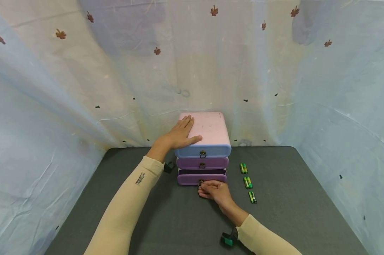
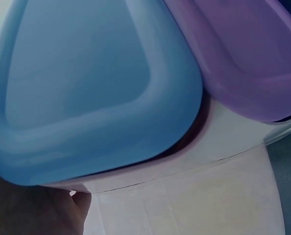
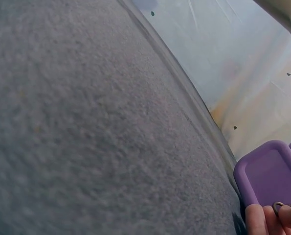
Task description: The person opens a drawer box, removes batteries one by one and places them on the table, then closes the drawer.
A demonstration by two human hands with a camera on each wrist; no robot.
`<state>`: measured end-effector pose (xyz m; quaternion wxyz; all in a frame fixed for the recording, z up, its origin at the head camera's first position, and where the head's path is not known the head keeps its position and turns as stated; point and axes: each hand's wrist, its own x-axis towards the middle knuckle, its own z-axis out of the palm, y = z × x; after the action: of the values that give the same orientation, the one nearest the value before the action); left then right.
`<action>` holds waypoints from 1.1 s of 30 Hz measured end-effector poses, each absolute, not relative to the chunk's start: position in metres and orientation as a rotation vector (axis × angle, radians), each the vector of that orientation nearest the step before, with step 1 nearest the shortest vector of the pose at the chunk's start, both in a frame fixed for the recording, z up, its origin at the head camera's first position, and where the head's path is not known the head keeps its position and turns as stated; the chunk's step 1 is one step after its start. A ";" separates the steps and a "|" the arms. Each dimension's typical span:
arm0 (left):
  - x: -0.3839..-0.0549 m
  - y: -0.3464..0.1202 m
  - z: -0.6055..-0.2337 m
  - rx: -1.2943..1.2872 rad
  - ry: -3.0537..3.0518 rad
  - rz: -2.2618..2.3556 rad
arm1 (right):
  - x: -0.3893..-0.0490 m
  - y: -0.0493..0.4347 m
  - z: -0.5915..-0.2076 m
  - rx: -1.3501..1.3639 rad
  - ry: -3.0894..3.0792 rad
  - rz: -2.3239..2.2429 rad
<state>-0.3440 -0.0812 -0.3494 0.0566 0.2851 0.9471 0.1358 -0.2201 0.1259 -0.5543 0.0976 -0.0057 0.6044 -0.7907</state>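
A small chest of drawers [image 1: 207,127] with a pink top stands at the back of the table. My left hand [image 1: 180,136] rests on that top near its left edge, fingers spread. The top drawer's blue front [image 1: 188,152] also fills much of the left wrist view, with a purple middle drawer [image 1: 187,163] below it. At the bottom, a purple drawer [image 1: 185,179] sticks out a little, a dark gap showing behind its front. My right hand [image 1: 215,191] pinches the metal ring pull [image 3: 277,206] of this bottom drawer between thumb and fingers.
Right of the chest, green batteries lie in three pairs in a row: a far pair [image 1: 244,168], a middle pair [image 1: 247,182] and a near pair [image 1: 252,197]. The dark grey table [image 1: 290,205] ends at a pale patterned curtain [image 1: 198,71] behind the chest.
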 end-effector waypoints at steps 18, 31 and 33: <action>-0.345 -0.082 -0.350 0.870 2.861 0.423 | -0.233 0.124 -0.556 0.028 1.823 -2.364; -0.347 -0.082 -0.352 0.869 2.872 0.417 | -0.240 0.122 -0.556 0.049 1.847 -2.374; -0.348 -0.082 -0.353 0.866 2.872 0.425 | -0.242 0.122 -0.556 0.055 1.841 -2.374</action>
<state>-0.3479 -0.0822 -0.3527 0.0557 0.2853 0.9465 0.1402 -0.2417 0.1220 -0.5563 0.0682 0.0183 0.6113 -0.7882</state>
